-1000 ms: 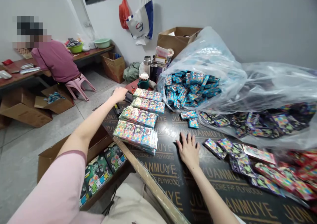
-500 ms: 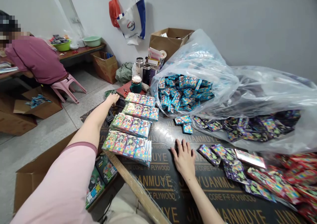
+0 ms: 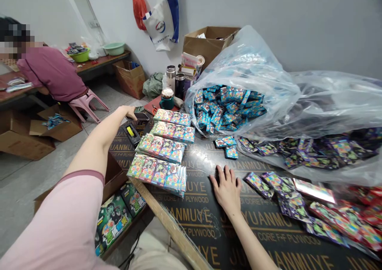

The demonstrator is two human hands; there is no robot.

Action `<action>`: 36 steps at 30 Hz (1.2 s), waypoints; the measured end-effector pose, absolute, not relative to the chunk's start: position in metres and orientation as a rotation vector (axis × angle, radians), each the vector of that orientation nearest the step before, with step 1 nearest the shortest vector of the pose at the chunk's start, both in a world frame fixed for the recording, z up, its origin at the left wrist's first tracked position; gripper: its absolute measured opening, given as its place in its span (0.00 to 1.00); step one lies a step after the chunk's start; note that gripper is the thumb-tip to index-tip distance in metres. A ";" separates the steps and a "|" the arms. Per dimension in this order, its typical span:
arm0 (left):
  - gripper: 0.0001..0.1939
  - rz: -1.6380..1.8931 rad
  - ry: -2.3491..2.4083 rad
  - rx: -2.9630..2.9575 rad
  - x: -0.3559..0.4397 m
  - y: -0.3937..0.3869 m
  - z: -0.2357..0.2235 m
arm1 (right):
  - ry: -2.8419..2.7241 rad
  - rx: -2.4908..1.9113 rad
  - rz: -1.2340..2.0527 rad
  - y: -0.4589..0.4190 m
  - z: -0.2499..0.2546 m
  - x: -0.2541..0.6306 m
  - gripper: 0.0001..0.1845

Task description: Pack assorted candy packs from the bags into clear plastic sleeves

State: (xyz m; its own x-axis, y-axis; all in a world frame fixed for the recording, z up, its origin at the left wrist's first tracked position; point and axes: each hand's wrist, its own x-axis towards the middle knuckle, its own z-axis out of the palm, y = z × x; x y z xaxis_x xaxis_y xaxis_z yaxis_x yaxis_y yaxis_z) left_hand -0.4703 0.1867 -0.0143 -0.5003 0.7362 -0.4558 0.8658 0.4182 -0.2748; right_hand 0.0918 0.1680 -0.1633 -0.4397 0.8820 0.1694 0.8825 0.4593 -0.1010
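My left hand [image 3: 128, 112] is stretched to the far left of the table, its fingers closed on the edge of a dark, flat phone [image 3: 142, 117]. Just nearer to me lies a black holder with a yellow part [image 3: 131, 132], whose kind I cannot make out. Four-wide packs of small colourful boxes in clear wrap [image 3: 159, 173] lie in several rows beside it. My right hand [image 3: 227, 188] rests palm down on the black plywood tabletop [image 3: 197, 232], fingers spread, holding nothing. Loose purple packets [image 3: 259, 184] are to its right.
A clear bag of blue packets [image 3: 228, 106] stands at the back, beside a bag of purple ones [image 3: 331, 152]. Red packets [image 3: 340, 222] lie at right. An open carton with green boxes [image 3: 115, 218] is below the edge. A co-worker [image 3: 53, 73] sits at far left.
My left hand has drawn the phone leftward, away from the wrapped packs, uncovering more of the black holder. My right hand stays flat on the table. The view has shifted slightly.
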 end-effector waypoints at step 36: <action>0.50 -0.575 2.097 2.348 -0.438 0.180 -0.017 | -2.501 -1.514 -0.061 0.167 -0.162 0.091 0.30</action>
State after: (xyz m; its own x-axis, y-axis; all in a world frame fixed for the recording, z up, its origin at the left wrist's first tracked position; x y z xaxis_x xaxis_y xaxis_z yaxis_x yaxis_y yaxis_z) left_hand -0.4380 0.1799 -0.0168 0.0774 0.9713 -0.2248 0.9501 -0.1402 -0.2786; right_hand 0.0915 0.1669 -0.1620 -0.4467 0.8708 0.2055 0.8798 0.4692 -0.0761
